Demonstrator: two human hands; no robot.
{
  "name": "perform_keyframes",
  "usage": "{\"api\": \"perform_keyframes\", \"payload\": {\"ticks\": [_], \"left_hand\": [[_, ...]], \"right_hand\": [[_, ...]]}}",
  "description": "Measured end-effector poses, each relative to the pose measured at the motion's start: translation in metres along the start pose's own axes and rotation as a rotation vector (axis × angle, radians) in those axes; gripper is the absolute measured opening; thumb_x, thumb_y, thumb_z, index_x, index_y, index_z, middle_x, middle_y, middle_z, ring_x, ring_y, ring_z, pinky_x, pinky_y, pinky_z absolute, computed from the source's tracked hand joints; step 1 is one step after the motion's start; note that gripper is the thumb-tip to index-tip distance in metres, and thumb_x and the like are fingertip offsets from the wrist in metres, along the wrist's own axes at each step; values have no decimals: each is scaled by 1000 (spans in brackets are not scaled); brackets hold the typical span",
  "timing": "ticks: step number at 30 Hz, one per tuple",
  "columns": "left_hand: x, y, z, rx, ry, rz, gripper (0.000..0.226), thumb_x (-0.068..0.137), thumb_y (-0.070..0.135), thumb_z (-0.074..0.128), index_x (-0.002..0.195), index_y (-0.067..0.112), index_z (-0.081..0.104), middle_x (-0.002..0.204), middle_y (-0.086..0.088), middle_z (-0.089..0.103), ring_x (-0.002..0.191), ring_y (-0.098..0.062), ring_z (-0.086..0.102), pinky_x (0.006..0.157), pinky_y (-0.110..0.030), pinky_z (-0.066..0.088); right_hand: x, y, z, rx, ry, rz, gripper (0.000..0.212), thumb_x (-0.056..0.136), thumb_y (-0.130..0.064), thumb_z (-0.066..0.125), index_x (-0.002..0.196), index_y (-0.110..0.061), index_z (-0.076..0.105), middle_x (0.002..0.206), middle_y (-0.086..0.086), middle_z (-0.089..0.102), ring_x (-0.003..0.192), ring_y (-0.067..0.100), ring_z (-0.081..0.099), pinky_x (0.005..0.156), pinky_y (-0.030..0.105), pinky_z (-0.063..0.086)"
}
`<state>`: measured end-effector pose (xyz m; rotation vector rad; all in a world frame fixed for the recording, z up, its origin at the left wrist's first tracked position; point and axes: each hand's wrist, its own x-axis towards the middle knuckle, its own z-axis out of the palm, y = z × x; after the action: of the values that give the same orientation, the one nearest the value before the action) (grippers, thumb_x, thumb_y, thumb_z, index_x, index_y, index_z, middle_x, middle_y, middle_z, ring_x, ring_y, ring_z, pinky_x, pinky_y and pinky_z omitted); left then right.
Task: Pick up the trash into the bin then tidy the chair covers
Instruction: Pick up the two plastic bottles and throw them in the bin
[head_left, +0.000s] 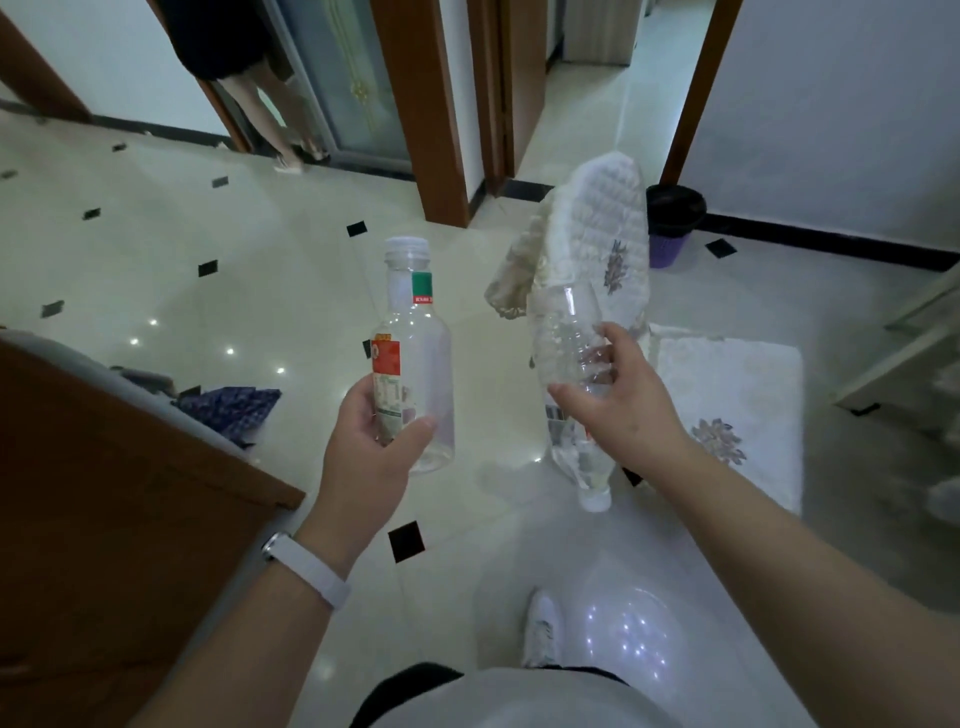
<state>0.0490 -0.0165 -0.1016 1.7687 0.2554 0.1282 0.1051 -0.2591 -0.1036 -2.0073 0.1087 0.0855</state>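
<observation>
Two hands up, each gripping a clear plastic bottle; left hand (371, 447) wraps the labelled bottle (415, 358) upright, right hand (618, 400) clutches the crumpled bottle (569, 338); a third bottle (584, 467) lies on the floor just below the right hand; two white chair covers, one draped (597, 234) beyond the right hand, one flat (727, 405) beside it; one bin (672, 223) farther off by the wall; open tiled floor (234, 260) stretches beyond the left hand.

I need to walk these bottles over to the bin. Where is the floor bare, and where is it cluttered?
Bare tile runs left of the white chair covers toward the door frame. The covers crowd the way to the bin; blue cloth lies by the cabinet.
</observation>
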Motion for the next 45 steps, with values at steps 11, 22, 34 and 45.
{"api": "perform_keyframes", "payload": {"ticks": [11, 22, 34, 45], "left_hand": [[142, -9, 25, -26, -86, 3, 43, 70, 32, 72, 110, 36, 56, 97, 24, 68, 92, -5, 67, 75, -21, 50], [348, -28, -6, -104, -150, 20, 40, 69, 38, 75, 105, 41, 58, 92, 18, 66, 89, -13, 65, 79, -30, 52], [528, -4, -7, -57, -307, 75, 35, 84, 17, 75, 108, 34, 56, 87, 26, 66, 79, 4, 62, 67, -11, 47], [690, 6, 76, 99, -371, -2, 40, 74, 33, 73, 110, 35, 57, 98, 15, 67, 91, -7, 65, 74, -18, 52]], "right_hand": [[112, -11, 5, -32, 47, 75, 73, 80, -33, 77, 140, -32, 35, 109, -17, 54, 83, -18, 53, 74, 21, 49], [268, -78, 64, -182, 143, 73, 80, 78, -39, 77, 144, -32, 32, 107, -19, 54, 86, -2, 60, 81, 31, 54], [395, -102, 110, -143, 202, 124, 81, 77, -37, 80, 143, -29, 34, 109, -19, 53, 94, -3, 56, 86, 21, 46], [596, -63, 95, 64, 268, 239, 74, 78, -31, 79, 139, -31, 38, 105, -20, 55, 77, -13, 59, 71, 16, 51]]}}
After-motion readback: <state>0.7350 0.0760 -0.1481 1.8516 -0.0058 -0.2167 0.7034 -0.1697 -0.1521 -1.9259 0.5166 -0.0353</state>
